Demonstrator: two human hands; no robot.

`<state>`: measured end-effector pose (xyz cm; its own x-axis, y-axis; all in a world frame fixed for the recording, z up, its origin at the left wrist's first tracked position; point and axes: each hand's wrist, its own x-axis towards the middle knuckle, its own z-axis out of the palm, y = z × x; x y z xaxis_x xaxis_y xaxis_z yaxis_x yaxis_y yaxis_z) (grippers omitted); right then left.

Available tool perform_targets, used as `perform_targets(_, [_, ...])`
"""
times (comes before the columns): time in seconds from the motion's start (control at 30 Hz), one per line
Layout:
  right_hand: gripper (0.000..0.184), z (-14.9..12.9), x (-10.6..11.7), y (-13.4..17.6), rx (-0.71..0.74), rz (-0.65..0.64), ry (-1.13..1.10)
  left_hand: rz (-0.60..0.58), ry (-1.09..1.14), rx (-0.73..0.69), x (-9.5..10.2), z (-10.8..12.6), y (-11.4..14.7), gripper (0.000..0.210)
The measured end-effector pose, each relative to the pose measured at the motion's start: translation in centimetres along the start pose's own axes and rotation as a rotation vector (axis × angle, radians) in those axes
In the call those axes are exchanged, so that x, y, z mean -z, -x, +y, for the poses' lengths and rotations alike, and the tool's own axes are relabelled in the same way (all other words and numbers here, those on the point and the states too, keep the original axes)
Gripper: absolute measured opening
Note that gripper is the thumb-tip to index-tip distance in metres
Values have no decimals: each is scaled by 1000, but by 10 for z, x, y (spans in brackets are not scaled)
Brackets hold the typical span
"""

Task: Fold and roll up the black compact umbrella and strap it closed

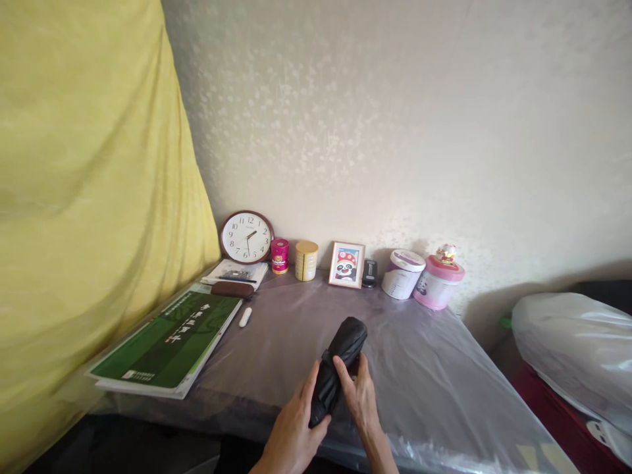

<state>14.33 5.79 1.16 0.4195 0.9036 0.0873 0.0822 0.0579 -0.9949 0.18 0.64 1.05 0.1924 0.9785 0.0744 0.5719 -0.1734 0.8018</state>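
A black folded umbrella (351, 334) is held at a slant over the front part of the table, its top end pointing away and to the right. My left hand (295, 421) wraps round its lower end, thumb and fingers on either side. Higher up, my right hand (363, 395) grips it from the right, with the thumb laid across the front near the strap. The fingers behind the umbrella are partly hidden.
Green books (172, 339), a brown case (232, 289) and a small white object (245, 317) lie left on the plastic-covered table (424, 368). A clock (247, 237), tins, a picture frame (347, 264) and tubs (403, 275) line the wall. A yellow curtain (99, 197) hangs left.
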Motion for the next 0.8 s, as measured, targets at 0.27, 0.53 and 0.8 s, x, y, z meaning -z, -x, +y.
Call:
perform_targets(0.27, [34, 21, 5, 1, 360, -208, 286, -125, -320, 125, 2, 5, -1, 66])
perform_targets(0.53, [13, 11, 16, -3, 412, -377, 171, -165, -489, 145, 0, 8, -1, 62])
perform_targets(0.8, [16, 16, 26, -4, 278, -578, 5, -183, -731, 73, -5, 7, -3, 66])
